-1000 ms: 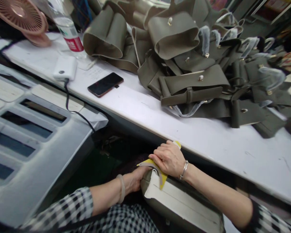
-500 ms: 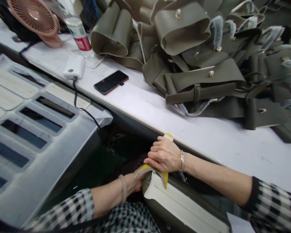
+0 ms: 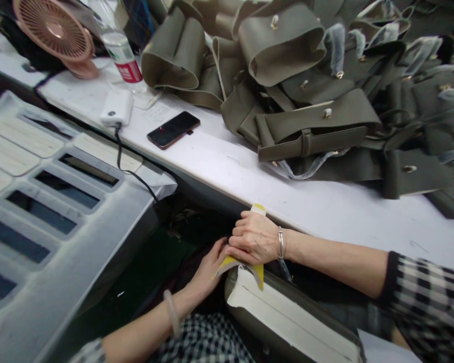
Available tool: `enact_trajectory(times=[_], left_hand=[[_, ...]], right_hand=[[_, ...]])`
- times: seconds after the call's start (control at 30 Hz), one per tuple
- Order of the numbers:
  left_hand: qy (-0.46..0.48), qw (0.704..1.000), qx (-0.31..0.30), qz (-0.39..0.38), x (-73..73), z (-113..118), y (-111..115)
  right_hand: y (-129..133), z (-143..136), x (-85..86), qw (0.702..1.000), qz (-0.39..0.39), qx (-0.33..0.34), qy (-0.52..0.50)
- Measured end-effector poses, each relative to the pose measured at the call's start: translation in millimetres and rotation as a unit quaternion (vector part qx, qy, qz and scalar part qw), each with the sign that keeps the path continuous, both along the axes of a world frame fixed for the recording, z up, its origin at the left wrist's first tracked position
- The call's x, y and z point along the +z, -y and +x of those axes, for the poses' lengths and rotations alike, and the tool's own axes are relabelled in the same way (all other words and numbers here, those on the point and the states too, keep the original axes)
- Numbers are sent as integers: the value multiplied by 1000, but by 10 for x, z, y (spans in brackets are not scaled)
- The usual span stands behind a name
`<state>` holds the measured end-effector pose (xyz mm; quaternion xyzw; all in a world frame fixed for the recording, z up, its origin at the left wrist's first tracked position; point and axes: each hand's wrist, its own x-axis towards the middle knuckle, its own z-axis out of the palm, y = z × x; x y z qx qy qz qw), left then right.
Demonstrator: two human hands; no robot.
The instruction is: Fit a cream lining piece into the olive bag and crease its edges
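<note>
My right hand (image 3: 251,238) is wrapped around the handle of a yellow-and-white tool with a curved, crescent-shaped head (image 3: 258,278). The handle's end shows above the fist. The head straddles the near end of an olive-grey bag (image 3: 232,307), over its white panel (image 3: 287,322). At the tool's left tip is my left hand (image 3: 208,267), its fingers stretched up beside my right fingers. Its thumb is hard to see. The bag lies slanted at my lap, below the table edge.
Many olive-grey bags (image 3: 318,121) are heaped on the white table (image 3: 227,171). A phone (image 3: 174,129), a white power bank (image 3: 116,107), a bottle (image 3: 125,63) and a pink fan (image 3: 56,35) stand or lie at left. A grey slotted plastic crate (image 3: 79,227) is beside me, crossed by a black cable (image 3: 136,175).
My left hand has shifted up from beside the bag's end to the tool's left tip, its fingers now showing. My right hand keeps its hold on the tool, moving only slightly.
</note>
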<state>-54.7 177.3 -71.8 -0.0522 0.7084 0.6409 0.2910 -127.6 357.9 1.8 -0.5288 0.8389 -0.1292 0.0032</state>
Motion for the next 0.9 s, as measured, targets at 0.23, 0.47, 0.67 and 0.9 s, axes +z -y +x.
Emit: enact_trajectory(times=[0.23,0.47,0.67,0.9], left_hand=[[-158,967,-171,-99,634,157,300],[-269,910,-235,-209,733,148,194],[-329,878,-263,-225,804,107,180],[-342,858,-302,-235,796,87,169]], right_hand=[[-17,-3,-2,1000,0,-2,5],[-13,11,-19,1000,-1,2,-5],[-44,27,-9,1000,2,-2,-1],[-67,83,3,1000,5,-13,-7]])
